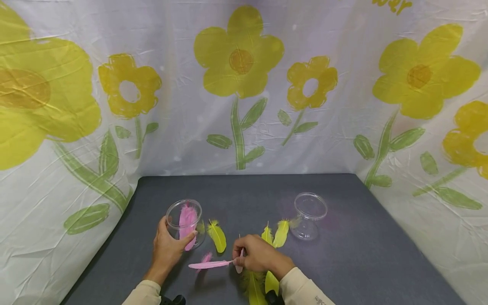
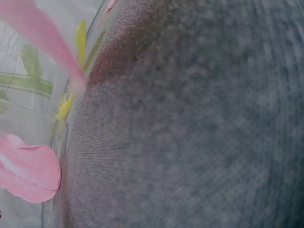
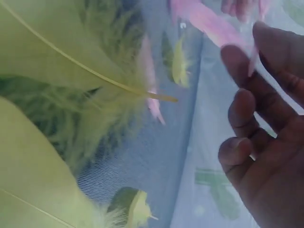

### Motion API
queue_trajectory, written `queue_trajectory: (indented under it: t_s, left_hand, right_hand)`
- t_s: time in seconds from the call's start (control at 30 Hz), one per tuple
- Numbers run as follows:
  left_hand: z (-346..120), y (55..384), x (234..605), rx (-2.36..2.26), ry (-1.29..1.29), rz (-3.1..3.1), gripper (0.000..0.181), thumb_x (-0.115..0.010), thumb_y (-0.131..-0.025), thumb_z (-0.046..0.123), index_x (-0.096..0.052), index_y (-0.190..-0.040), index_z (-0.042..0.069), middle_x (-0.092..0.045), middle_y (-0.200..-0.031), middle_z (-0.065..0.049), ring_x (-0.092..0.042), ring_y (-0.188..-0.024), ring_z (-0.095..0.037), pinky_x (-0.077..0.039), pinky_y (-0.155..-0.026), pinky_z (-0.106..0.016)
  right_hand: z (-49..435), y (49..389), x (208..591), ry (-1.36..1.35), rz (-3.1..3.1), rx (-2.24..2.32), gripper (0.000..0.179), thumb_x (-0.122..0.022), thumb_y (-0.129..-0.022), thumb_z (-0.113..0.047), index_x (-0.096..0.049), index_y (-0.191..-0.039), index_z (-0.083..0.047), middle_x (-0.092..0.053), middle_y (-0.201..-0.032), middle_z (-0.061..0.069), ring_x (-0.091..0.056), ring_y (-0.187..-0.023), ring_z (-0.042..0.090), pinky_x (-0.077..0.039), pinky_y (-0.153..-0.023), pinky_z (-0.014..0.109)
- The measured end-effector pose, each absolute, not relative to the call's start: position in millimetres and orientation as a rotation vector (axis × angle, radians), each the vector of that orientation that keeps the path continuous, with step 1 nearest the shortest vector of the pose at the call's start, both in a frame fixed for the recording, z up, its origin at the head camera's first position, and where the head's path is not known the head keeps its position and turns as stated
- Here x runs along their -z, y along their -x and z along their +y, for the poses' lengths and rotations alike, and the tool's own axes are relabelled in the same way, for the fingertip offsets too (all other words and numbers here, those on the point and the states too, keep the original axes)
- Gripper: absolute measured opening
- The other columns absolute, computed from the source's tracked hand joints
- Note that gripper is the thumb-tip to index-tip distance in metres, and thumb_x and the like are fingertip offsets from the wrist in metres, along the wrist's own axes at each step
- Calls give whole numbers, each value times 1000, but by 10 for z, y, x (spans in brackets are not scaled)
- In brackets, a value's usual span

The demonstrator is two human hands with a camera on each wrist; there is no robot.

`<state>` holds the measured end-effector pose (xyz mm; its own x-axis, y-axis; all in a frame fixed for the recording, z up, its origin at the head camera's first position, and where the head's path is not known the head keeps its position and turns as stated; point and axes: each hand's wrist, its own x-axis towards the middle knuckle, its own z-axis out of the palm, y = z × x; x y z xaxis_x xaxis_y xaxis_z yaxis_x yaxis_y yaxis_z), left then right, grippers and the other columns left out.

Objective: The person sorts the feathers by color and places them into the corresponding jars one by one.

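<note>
My left hand (image 1: pixel 167 248) grips a clear cup (image 1: pixel 173 208), thumb on its near side. Inside it stands a pink feather (image 1: pixel 188 220), also visible through the clear wall in the left wrist view. My right hand (image 1: pixel 259 253) pinches a long pink feather (image 1: pixel 209 265) by its quill, vane pointing left below the cup. In the right wrist view, thumb and index finger of the right hand (image 3: pixel 270 109) meet at the pink quill (image 3: pixel 253 61). Behind the held feather, a fluffy pink feather (image 1: pixel 206 256) shows; another pale pink feather (image 1: pixel 239 264) is partly hidden by the right hand.
A yellow feather (image 1: pixel 217 237) lies right of the held cup. Several yellow feathers (image 1: pixel 281 234) surround the right hand and forearm. A second clear cup (image 1: pixel 305 228), with a narrowed middle, stands upright at right on the dark cloth (image 1: pixel 362 262). Flower-printed curtains (image 1: pixel 175 140) enclose the table.
</note>
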<state>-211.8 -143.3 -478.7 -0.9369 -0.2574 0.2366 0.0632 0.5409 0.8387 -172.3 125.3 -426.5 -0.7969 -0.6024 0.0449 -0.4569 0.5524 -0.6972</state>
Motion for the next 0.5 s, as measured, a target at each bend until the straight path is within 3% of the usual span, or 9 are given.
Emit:
queue_trajectory:
  t_s: [0.07, 0.1, 0.23, 0.5]
  left_hand:
    - [-1438, 2116, 4788, 1352, -156, -2445, 100, -87, -70, 37, -28, -141, -1, -39, -140, -26, -37, -127, -47, -30, -100, -63]
    - [-1440, 2115, 4790, 1351, -153, -2443, 99, -87, -70, 37, -28, -141, -1, -39, -140, -26, -37, -127, -47, -30, -100, -63]
    - [-1446, 2120, 4803, 1344, -138, -2431, 100, -88, -69, 37, -29, -140, -1, -40, -139, -25, -38, -126, -47, -31, -99, -63]
    - [-1447, 2124, 4803, 1335, -127, -2428, 100, -88, -68, 37, -30, -140, -1, -40, -139, -26, -38, -126, -47, -31, -98, -63]
  right_hand:
    - [1258, 1738, 4246, 866, 2554, 1164, 16, -70, -88, -7, -64, -76, -16, -63, -65, -5, -52, -56, 6, -42, -51, 22]
    - [1260, 1749, 4239, 859, 2553, 1194, 16, -70, -88, -6, -64, -76, -16, -62, -65, -5, -51, -55, 5, -41, -52, 21]
    - [1273, 1794, 4211, 825, 2517, 1346, 11, -69, -88, -5, -66, -81, -12, -61, -72, -7, -53, -61, 6, -45, -57, 23]
    - [1293, 1916, 4111, 698, 2323, 1735, 5, -66, -90, -3, -70, -92, 0, -65, -82, 7, -59, -71, 19, -49, -65, 31]
